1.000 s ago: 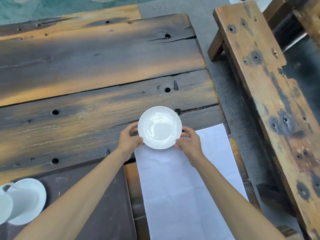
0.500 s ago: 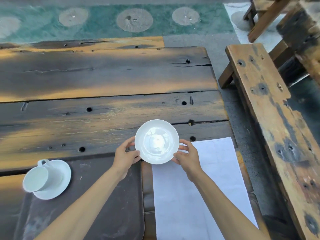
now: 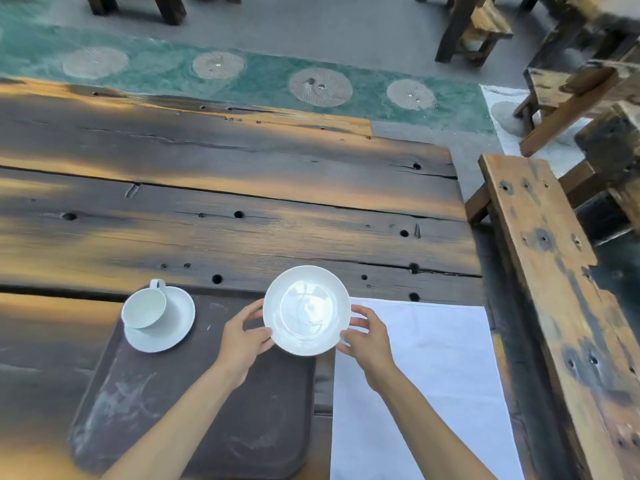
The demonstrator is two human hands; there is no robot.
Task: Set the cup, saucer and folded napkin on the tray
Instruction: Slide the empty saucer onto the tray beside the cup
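Above tray (image 3: 194, 427) corner | left hand (image 3: 242, 344), right hand (image 3: 369, 344) | both gripping saucer (image 3: 306, 310) rim

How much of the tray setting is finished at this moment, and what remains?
Done: a cup sits on its saucer at the far left corner of the dark tray. In hand: the left hand and right hand hold a second white saucer by its rim, over the tray's far right corner. Left: setting it down, and the white napkin, which lies flat beside the tray.
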